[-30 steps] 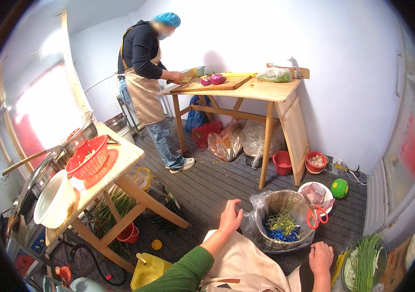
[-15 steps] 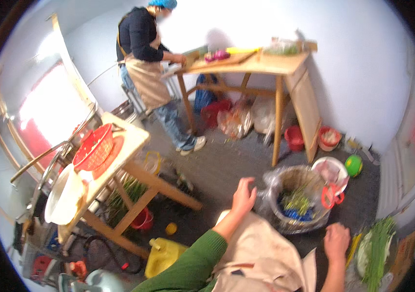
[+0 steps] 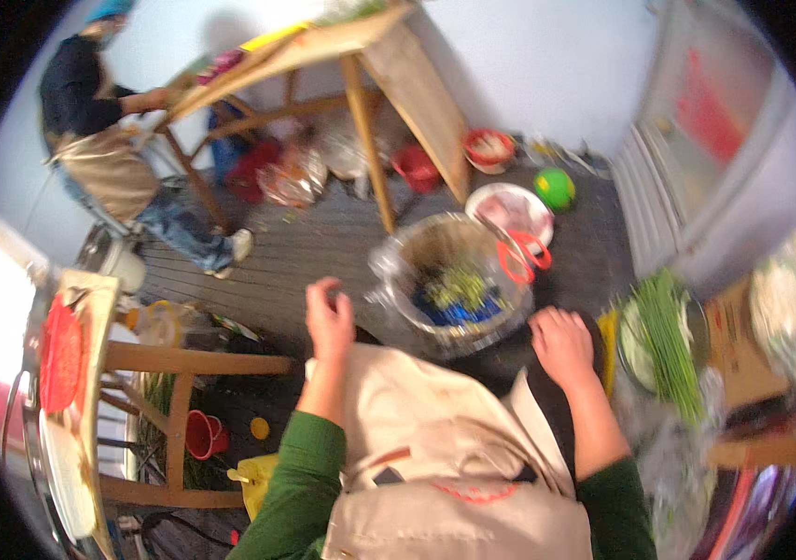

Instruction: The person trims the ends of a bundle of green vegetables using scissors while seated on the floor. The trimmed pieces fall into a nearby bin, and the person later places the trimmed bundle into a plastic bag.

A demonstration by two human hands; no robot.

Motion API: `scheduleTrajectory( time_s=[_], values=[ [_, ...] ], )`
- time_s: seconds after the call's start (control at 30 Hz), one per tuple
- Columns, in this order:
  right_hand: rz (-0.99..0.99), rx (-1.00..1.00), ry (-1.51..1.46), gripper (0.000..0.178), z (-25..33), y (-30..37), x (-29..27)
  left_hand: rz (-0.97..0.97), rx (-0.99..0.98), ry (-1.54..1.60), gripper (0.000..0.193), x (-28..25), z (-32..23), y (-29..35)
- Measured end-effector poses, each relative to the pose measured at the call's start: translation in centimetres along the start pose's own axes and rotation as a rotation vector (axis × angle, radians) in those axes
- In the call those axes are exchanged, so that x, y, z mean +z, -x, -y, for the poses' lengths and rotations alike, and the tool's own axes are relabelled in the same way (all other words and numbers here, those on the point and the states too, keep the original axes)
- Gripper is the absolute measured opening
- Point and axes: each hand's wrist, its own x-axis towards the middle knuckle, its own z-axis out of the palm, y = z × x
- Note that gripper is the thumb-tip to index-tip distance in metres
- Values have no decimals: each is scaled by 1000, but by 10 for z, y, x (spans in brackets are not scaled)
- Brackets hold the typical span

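My left hand (image 3: 330,322) hovers over my left thigh, with loosely bent fingers and nothing in them. On the other side, my right hand (image 3: 562,345) rests by my right knee, fingers spread slightly and empty. Between and beyond the hands stands a round bin (image 3: 400,280) lined with clear plastic. Green vegetable scraps (image 3: 459,291) and something blue lie inside it. Red-orange-handled scissors (image 3: 521,261) lie across the bin's far right rim, their blades hard to make out. A beige apron (image 3: 407,392) covers my lap.
A white bowl (image 3: 550,224) with pale pink contents stands behind the bin, beside a green ball-like object (image 3: 555,189). Long green stalks (image 3: 664,345) lie at right. Left is a wooden table (image 3: 174,359); farther back, a co-worker (image 3: 90,93) stands at another table (image 3: 361,42).
My view has swung right and downward, so the room appears shifted left. My left hand has come back over my lap; the right sits by the knee. Both stay empty.
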Motion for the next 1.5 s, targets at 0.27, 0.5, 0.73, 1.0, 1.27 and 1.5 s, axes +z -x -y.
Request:
scheduleTrajectory(
  time_s=[0.27,0.5,0.73,1.0,1.27,1.5],
  values=[
    [-8,45,-47,6,1,1,-2,67,-131,36,26,0,3,0],
    [-29,22,-83,3,-4,2,5,127,-27,8,26,-5,1,9],
    [138,-34,-87,19,27,75,-11,469,74,-278,34,-17,-9,23],
    [148,244,-517,47,31,216,-66,615,213,-542,32,-11,-7,19],
    [393,1194,134,80,1,361,-72,644,339,-454,30,-3,-10,20],
    [182,1683,29,48,-60,497,-84,678,309,-509,32,-8,-8,21]
  ],
)
